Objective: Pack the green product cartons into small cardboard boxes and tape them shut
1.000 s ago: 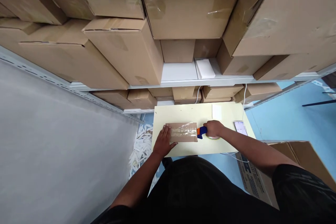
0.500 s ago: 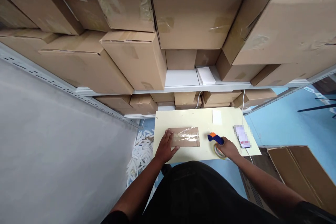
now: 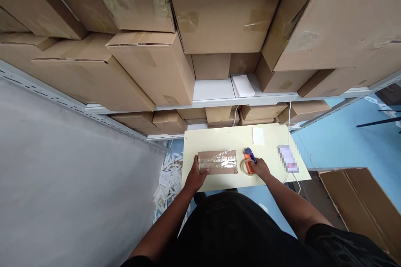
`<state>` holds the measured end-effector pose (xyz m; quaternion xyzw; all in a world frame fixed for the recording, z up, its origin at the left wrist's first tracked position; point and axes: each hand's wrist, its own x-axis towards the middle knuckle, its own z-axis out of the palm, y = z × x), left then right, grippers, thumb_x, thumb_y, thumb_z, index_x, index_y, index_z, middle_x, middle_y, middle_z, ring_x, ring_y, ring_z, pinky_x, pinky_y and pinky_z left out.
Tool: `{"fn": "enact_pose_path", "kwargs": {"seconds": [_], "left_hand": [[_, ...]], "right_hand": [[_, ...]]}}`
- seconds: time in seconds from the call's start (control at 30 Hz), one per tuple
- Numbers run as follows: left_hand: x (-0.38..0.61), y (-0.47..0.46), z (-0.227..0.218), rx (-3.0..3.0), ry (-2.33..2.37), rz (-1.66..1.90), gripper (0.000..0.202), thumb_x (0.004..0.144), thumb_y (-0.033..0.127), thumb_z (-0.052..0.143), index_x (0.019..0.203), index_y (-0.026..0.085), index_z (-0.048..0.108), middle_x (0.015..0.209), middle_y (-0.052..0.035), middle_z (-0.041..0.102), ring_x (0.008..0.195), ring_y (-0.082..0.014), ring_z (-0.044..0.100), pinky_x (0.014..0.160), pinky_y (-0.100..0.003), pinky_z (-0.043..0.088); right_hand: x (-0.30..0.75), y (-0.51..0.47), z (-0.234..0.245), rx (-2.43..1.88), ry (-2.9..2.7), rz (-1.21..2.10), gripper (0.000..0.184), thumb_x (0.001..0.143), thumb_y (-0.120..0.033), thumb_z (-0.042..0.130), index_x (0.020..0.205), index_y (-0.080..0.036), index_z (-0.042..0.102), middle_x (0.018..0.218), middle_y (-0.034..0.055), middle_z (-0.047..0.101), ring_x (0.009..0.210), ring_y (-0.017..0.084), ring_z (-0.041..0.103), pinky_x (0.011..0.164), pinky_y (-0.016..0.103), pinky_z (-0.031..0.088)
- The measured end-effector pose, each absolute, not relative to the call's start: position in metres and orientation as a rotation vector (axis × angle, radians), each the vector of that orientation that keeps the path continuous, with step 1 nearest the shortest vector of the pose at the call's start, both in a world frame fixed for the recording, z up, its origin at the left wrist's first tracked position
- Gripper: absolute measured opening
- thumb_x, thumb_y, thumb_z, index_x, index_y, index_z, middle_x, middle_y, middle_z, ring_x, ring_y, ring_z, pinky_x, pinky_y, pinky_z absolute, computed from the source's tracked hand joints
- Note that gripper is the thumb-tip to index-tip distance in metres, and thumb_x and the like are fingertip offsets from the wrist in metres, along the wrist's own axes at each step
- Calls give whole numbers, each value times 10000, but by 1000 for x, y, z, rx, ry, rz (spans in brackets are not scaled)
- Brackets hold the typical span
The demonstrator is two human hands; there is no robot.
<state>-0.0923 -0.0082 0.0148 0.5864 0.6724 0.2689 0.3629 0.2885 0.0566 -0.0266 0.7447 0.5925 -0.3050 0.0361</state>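
Note:
A small flat cardboard box (image 3: 219, 169) lies on the pale yellow table, with shiny clear tape along its top. My left hand (image 3: 195, 176) grips its left end, thumb on top and fingers along the left edge. To the right of the box, my right hand (image 3: 260, 168) is closed on a blue and orange tape dispenser (image 3: 248, 162) with a roll of tape in it. The dispenser is just apart from the box's right end; whether it touches the table I cannot tell.
The table (image 3: 216, 138) also holds a white card (image 3: 258, 135) and a phone (image 3: 288, 159) with a cable. Shelves of cardboard boxes (image 3: 225, 12) rise behind. White paper strips (image 3: 167, 183) cover the floor at left; an opened carton (image 3: 363, 200) stands at right.
My left hand has slid from lying on the box top to gripping its left end. My right hand has moved left with the tape dispenser and turned it, orange part now showing.

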Motion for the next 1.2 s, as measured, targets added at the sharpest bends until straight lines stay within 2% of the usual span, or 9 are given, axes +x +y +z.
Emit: {"fn": "enact_pose_path", "kwargs": {"seconds": [0.1,0.27,0.4,0.57,0.77,0.87,1.0,1.07,1.2], "left_hand": [[-95,-12,11,1445,1754,676,882,948,469,570,1632,148,114,1623,-195,350,1468,-312,411,1186,-495,374],[-101,-15,5,1367,1704,689,815,961,517,525,1619,155,210,1628,-165,350,1473,-292,405,1187,-455,384],[-105,-19,6,1267,1610,735,764,981,524,484,1609,160,246,1623,-162,362,1456,-285,434,1142,-443,443],[-106,-26,9,1263,1562,725,741,989,566,444,1602,187,269,1588,-136,435,1414,-281,492,1108,-452,476],[-115,-40,-5,1283,1634,698,737,982,600,416,1585,186,320,1578,-161,442,1376,-280,538,1071,-450,511],[-124,-48,-13,1263,1660,715,731,969,602,436,1567,188,360,1567,-175,453,1341,-295,570,1045,-466,530],[-136,-58,-20,1223,1656,724,742,963,618,435,1557,179,371,1582,-182,428,1377,-296,534,1076,-468,504],[-140,-61,-20,1194,1638,720,777,944,620,476,1570,181,340,1600,-191,394,1397,-307,510,1075,-476,501],[-141,-56,-16,1286,1568,659,977,819,533,706,1614,229,227,1633,-181,337,1437,-324,456,1059,-483,506]], "right_hand": [[288,50,-28,2319,1803,-971,429,954,-439,454,1146,-140,693,948,100,733,891,210,703,736,251,481],[290,33,-23,2472,1783,-816,650,935,-503,485,1423,-74,493,1311,223,606,1195,304,620,947,355,487],[290,19,-15,2474,1931,-651,641,933,-490,489,1449,-111,461,1379,214,552,1286,329,556,992,393,478],[288,21,-23,2374,1780,-815,551,923,-438,503,1378,-127,511,1285,203,619,1150,298,651,888,364,506],[289,46,-36,2311,1699,-923,342,933,-405,474,1086,-168,667,1060,160,742,956,272,728,731,328,511],[293,52,-30,2295,1731,-927,326,940,-411,455,1036,-198,683,1038,132,764,954,269,735,726,324,513],[299,49,-22,2307,1749,-904,355,955,-394,418,1038,-181,689,1051,155,763,985,286,736,743,337,520],[303,47,-20,2316,1727,-892,355,956,-379,410,1029,-178,693,1046,164,761,974,294,739,736,349,525],[305,43,-17,2303,1658,-896,368,951,-413,431,1026,-171,698,1019,173,749,949,301,737,746,364,536]]}}
